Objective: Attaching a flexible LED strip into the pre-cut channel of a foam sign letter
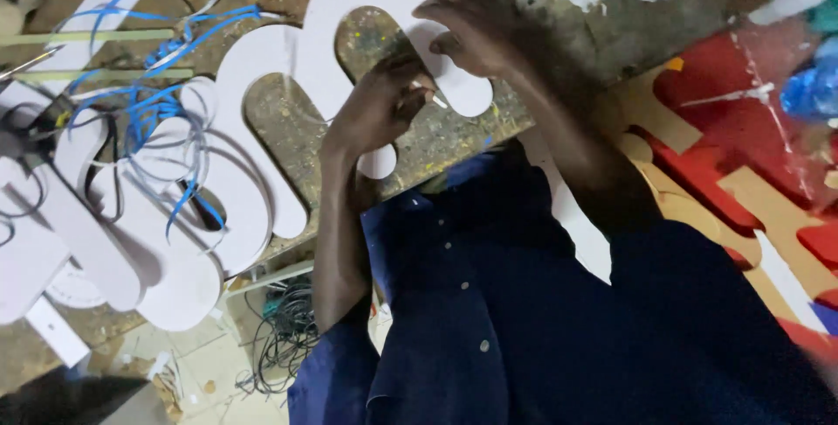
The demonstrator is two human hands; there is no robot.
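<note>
Dark blue buttoned shirt (489,320) fills the near part of the view, both bare forearms coming out of it toward the worktop (454,133), a worn, paint-speckled wooden surface. Left hand (377,109) has its fingers curled together, pinching a small white sliver at the edge of the big white curvy cutout (349,6). Right hand (467,28) just beyond it, fingers bent and pressed down flat-ish on the same cutout, the two hands close together. The cutout lies flat on the worktop, right in front of the person, its loops running off to the left. Further left, more white cutout pieces (175,277) overlap each other, with a tangle of blue strips (157,102) lying across them. Two pale green sticks (87,37) sit beyond the strips. Below the worktop edge, a bundle of dark wires (284,338) on the floor. Off to the right, red and tan shapes (742,137), partly blurred.
</note>
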